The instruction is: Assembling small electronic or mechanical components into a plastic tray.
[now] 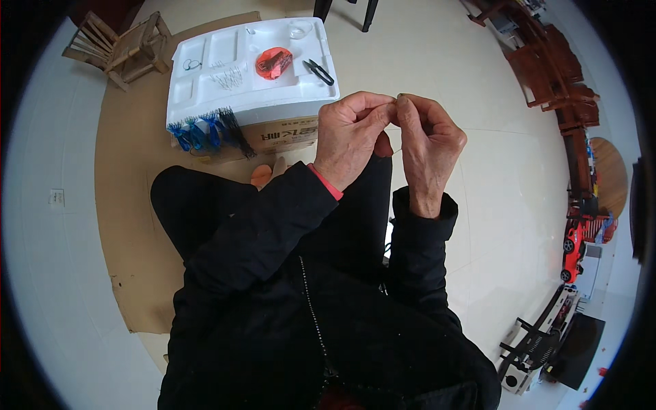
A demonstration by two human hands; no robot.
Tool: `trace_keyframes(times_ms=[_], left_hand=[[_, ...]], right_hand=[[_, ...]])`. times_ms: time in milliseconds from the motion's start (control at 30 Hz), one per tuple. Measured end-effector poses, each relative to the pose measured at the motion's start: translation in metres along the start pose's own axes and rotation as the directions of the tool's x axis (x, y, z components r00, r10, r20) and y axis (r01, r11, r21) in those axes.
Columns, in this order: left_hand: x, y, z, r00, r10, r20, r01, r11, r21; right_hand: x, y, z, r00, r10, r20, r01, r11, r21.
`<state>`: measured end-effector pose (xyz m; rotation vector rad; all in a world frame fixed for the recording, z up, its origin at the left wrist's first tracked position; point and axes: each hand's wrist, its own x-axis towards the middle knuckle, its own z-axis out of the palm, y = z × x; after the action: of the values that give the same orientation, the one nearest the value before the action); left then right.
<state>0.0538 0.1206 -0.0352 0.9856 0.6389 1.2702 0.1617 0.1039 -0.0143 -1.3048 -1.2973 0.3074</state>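
White foam tray (205, 82) carried finished blue tassels (198, 133) at its near edge — my left hand (352, 140) and right hand (427, 147) pinched together on a thin thread (394, 117), another seemingly half-tied.

Foam tray (205, 89) on box (287, 134), snips (318, 71) on tray, stool (123, 48) left of it

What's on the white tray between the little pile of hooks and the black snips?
A round red-orange container lies between the wire hooks and the black snips on the white foam tray, seen in the head view.
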Motion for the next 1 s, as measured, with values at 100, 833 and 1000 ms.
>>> trace_keyframes(times_ms=[100,833,1000], left_hand=[[0.0,0.0,0.0,1.0,0.012,0.001,-0.012,1.0,0.013],[0.002,-0.005,0.003,0.986,0.165,-0.016,-0.155,0.952,0.263],[0.0,0.004,-0.004,0.997,0.07,-0.015,-0.065,0.969,0.239]], right_hand=[[0.0,0.0,0.0,1.0,-0.001,0.002,0.001,1.0,0.019],[0.003,-0.008,0.002,0.936,0.344,0.08,-0.349,0.867,0.357],[0.005,-0.012,0.003,0.925,0.368,0.099,-0.379,0.859,0.346]])
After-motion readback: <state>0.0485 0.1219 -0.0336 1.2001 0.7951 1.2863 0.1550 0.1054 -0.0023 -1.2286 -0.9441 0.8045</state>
